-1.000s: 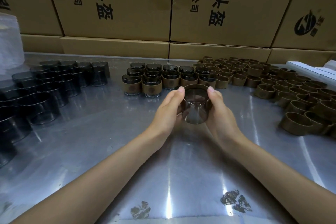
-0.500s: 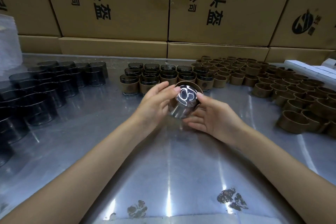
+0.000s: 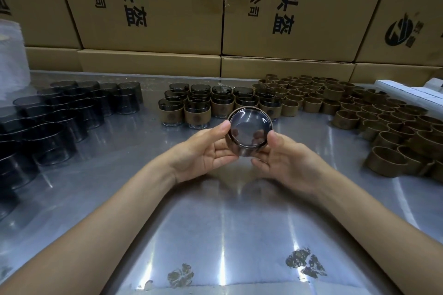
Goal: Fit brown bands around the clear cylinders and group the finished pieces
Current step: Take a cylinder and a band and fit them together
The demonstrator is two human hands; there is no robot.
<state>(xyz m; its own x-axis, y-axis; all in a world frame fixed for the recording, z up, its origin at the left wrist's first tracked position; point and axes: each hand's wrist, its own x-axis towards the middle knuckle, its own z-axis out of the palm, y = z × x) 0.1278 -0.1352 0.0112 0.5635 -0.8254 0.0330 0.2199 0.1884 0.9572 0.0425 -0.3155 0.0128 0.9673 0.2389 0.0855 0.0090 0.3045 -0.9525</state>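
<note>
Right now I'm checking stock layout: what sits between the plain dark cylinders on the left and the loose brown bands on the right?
In the head view, the cluster of banded cylinders stands between the plain cylinders and loose bands.

Glossy clear cylinder (image 3: 249, 132) with matt brown paper-like band (image 3: 270, 124); brushed shiny metal counter (image 3: 215, 223), scuffed; matt cardboard boxes (image 3: 153, 2) behind

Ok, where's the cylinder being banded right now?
Head view, centre: the cylinder is held off the table between the left hand and right hand, just in front of the finished group.
</note>
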